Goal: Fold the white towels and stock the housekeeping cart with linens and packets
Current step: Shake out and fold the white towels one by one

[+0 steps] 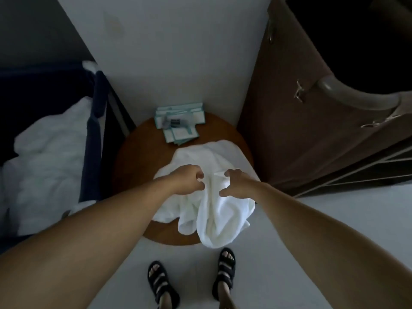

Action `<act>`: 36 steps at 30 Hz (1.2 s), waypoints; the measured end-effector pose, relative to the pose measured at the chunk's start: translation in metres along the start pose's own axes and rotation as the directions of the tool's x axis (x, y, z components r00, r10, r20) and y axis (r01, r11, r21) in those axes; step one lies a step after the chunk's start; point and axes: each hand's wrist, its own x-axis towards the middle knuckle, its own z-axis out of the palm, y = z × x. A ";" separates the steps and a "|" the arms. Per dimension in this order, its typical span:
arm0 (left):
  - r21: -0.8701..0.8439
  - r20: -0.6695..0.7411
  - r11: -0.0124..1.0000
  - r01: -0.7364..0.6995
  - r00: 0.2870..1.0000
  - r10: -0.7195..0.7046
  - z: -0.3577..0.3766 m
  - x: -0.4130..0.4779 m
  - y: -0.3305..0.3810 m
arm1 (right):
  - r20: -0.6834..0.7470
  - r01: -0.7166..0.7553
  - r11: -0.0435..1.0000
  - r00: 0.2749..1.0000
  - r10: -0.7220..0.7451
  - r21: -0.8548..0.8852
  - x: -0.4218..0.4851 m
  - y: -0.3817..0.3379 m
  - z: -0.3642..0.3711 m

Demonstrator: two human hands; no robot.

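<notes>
We see a white towel (215, 210) and packets (180, 127)
Towel crumpled, spilling over the bench's (133, 159) near edge; teal-edged packets stacked behind it.

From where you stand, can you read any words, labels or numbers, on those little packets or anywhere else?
Nothing here can be read clearly.
On the packets lying on the round wooden table: white with teal edging, print too small and blurred to read.
On the dark label of the top packet: blurred, unreadable.
On the white towel, the brown housekeeping cart and the black sandals: no lettering visible.
</notes>
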 end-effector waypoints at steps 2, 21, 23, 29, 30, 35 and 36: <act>-0.023 -0.012 1.000 0.013 1.000 -0.013 0.020 0.004 -0.008 | 0.029 -0.065 0.998 0.997 0.065 -0.010 0.011 0.009 0.027; -0.068 0.013 0.997 0.030 0.999 -0.029 0.058 0.006 -0.021 | 0.083 -0.351 0.885 0.936 0.342 0.306 0.023 0.025 0.081; -0.061 0.013 0.998 0.026 1.000 -0.025 0.057 0.005 -0.022 | -0.009 -0.284 0.917 0.954 0.299 0.281 0.024 0.016 0.065; -0.291 0.061 0.950 -0.115 0.988 0.139 0.024 -0.013 0.000 | 0.015 -0.074 0.330 0.984 0.178 0.941 0.004 -0.041 -0.020; -0.318 0.024 0.930 -0.182 0.980 0.200 0.015 -0.017 0.006 | -0.014 -0.021 0.220 0.988 0.157 0.975 -0.003 -0.052 -0.036; -0.349 -0.316 0.926 -0.142 0.948 0.026 -0.039 -0.036 0.021 | -0.267 0.257 0.181 0.963 0.033 0.949 -0.044 -0.091 -0.105; -0.334 -0.337 0.934 -0.125 0.941 0.005 -0.048 -0.038 0.021 | -0.333 0.315 0.255 0.943 0.027 0.914 -0.047 -0.091 -0.115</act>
